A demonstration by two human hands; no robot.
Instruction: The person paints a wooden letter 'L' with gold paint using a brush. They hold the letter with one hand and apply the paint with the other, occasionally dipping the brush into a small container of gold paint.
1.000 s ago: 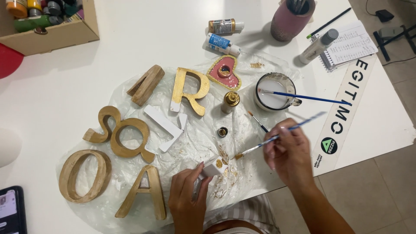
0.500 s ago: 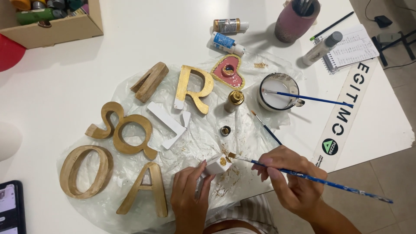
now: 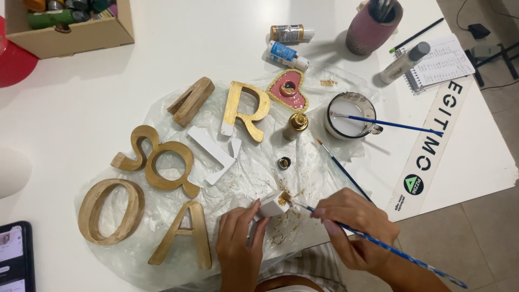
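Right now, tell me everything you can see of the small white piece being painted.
The white piece is a small blocky shape, seemingly painted wood, mostly white with a gold patch at its upper right corner. It sits low on the plastic sheet, steadied by the left hand. The brush in the right hand touches the gold corner.

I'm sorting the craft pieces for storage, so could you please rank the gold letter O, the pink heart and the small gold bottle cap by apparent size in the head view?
1. Gold letter O
2. Pink heart
3. Small gold bottle cap
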